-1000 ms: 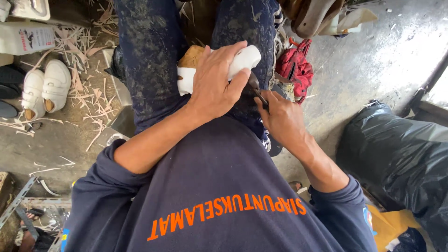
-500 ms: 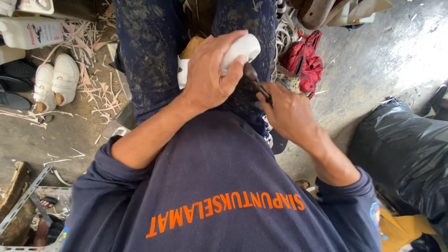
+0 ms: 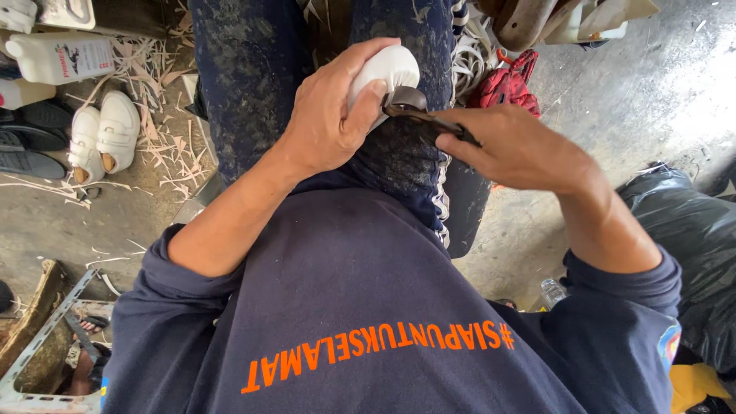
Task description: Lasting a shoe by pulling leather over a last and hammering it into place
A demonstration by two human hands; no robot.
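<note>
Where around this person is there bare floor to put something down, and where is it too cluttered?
Bare concrete floor lies to the person's right, between the red cloth and the black plastic bag. The left side is crowded: small white shoes, a white jug and scattered shavings. The lap is taken by both hands working on the white shoe.

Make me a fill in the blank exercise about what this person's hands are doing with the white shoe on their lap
1. The left hand grips a small ____ shoe on the lap.
2. The right hand holds a dark tool whose tip touches the ____.
3. On the floor to one side stands a pair of white shoes among pale ____.
4. A crumpled ____ cloth lies beyond the right hand.

Missing words: white; shoe; shavings; red
</note>
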